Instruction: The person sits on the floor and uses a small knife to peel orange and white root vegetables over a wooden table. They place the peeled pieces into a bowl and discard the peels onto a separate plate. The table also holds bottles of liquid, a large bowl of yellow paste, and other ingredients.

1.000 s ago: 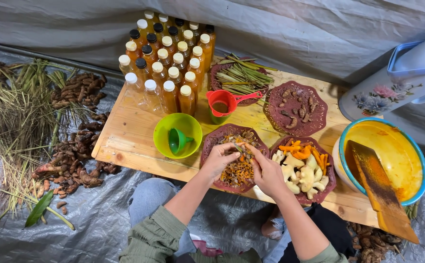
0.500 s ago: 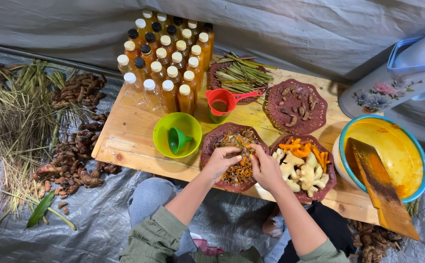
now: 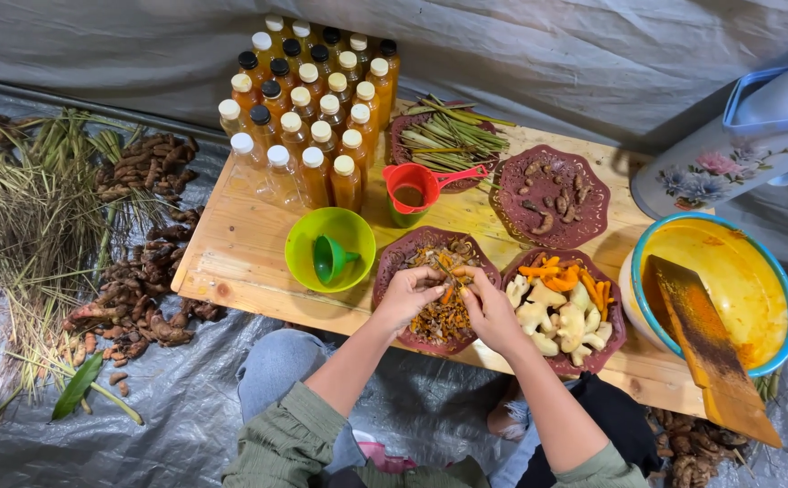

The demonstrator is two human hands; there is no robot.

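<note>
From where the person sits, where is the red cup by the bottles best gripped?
Probably by its handle, from the right. The red cup stands upright with brown liquid inside, and its long handle juts right over the table, clear of the bottles.

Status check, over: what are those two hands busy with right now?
Left hand and right hand both picking at the orange-brown shreds on the dark red plate. Grip unclear. Green bowl alongside, nothing blocking.
</note>
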